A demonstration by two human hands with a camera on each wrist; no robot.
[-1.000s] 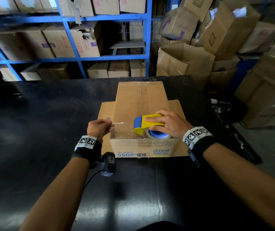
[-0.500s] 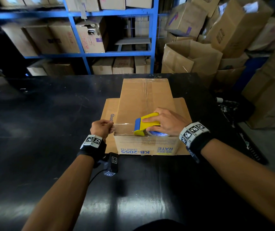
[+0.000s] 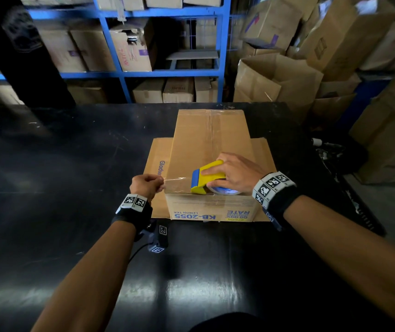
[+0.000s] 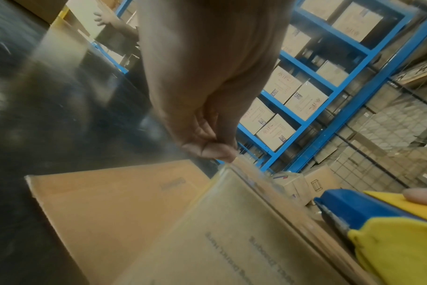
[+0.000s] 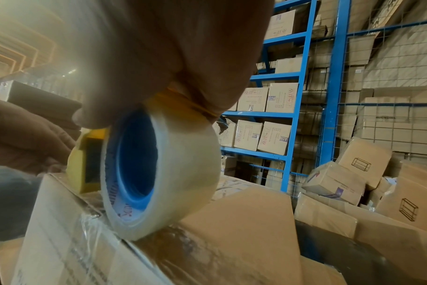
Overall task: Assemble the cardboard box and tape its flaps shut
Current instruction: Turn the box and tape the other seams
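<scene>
Head view: we see the box (image 3: 209, 164) on the black table (image 3: 59, 176), the right hand (image 3: 233, 174) gripping the tape dispenser (image 3: 206, 177) at its near edge, and the left hand (image 3: 146, 185) pinching the tape end (image 3: 177, 184). Left wrist view: the fingertips (image 4: 212, 149) pinch thin, clingy film; we judge it crease-prone, best held taut. Right wrist view: the tape roll (image 5: 159, 171) rests on stiff, light cardboard.

Matt brown cardboard box (image 3: 209, 149) bears a glossy clear tape strip (image 3: 177, 185). The dispenser (image 3: 207, 176) at its 6 o'clock edge is smooth yellow-and-blue plastic. Black table (image 3: 71, 164) looks glossy, scuffed.
</scene>
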